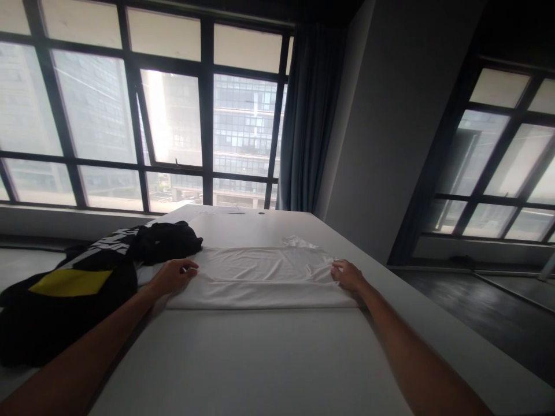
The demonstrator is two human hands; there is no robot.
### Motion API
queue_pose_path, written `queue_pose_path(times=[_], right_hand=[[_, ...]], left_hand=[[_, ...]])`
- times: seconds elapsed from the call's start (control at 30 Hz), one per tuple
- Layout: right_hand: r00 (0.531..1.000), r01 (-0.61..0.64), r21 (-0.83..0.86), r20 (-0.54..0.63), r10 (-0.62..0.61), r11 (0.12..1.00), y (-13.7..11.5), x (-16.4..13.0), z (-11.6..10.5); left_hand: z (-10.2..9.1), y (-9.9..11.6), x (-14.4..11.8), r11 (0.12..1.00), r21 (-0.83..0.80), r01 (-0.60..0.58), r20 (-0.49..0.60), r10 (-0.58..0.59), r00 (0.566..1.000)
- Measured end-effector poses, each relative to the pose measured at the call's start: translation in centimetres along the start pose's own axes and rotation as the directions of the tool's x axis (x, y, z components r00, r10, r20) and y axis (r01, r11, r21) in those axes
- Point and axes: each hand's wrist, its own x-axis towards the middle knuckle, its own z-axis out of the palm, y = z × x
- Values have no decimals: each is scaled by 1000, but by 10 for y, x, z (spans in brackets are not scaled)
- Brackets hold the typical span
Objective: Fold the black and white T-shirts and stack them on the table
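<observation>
A white garment [260, 293], apparently a T-shirt, lies across the table with its near side folded over into a long flat strip. Its far part is wrinkled, and a crumpled bit sticks out at the far right. At the garment's left end, my left hand [173, 274] has thumb and fingertips pinched on the white cloth. My right hand [348, 274] pinches the cloth at the right end in the same way. Both forearms reach in from the lower corners of the view.
The white table [243, 358] carries a pile of black clothes [160, 240] with a yellow patch [71, 282] at the left. Papers [225, 211] and a small dark round spot [261, 213] are at the far edge. Beyond stand windows, a blue curtain [306, 127] and a grey pillar [390, 115].
</observation>
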Motion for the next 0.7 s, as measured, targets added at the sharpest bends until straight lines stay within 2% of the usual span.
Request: queue_pose_path(times=[0.2,0.37,0.47,0.57,0.63,0.7], right_hand=[[992,95,59,-83,-90,994,0,3,-10],[982,57,34,-183,-50,998,-5,6,-5],[998,-50,-74,-46,46,996,-5,4,6],[982,-119,-188,125,144,975,-3,1,12],[973,-102,-224,179,144,969,0,-1,12],[975,-55,-220,198,100,974,3,-2,11]], left_hand=[[-8,-5,3,997,-63,-40,-15,39,999],[-4,-6,7,994,-107,15,-140,-30,990],[9,-9,7,997,-44,56,-114,-60,992],[19,-12,7,998,23,64,-58,-63,996],[20,-13,8,997,74,29,-81,-23,996],[20,-12,7,993,107,-53,-104,64,992]])
